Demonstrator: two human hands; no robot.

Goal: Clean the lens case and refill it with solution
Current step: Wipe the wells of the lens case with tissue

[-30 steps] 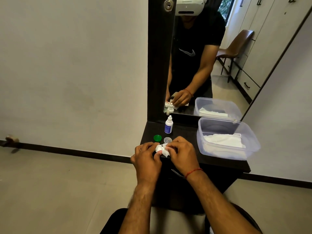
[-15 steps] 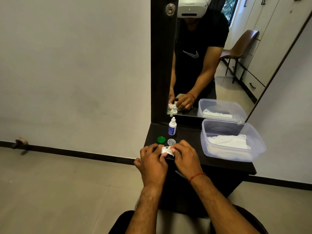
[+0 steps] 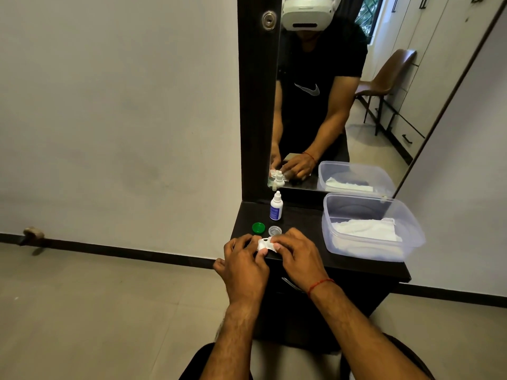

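Dark dresser (image 3: 301,218) below a mirror (image 3: 329,105), hands at its front edge.
Clear tub (image 3: 417,234) on the right; left hand (image 3: 244,264) and right hand (image 3: 299,253) curl together; bottle (image 3: 276,207), green cap (image 3: 258,227) and clear cap (image 3: 275,230) just behind them. Both hands pinch the small white case (image 3: 264,244) between them.

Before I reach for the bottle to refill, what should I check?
1. Caps off: ok; green cap and clear cap lie on the table.
2. Grip on case: ok; left hand and right hand both pinch it.
3. Wells wiped dry: cannot tell; the hands hide them.
4. Upright bottle nearby: ok.
5. Bottle opened: not ok; its cap is on.
6. Free hand: not ok; both are busy.
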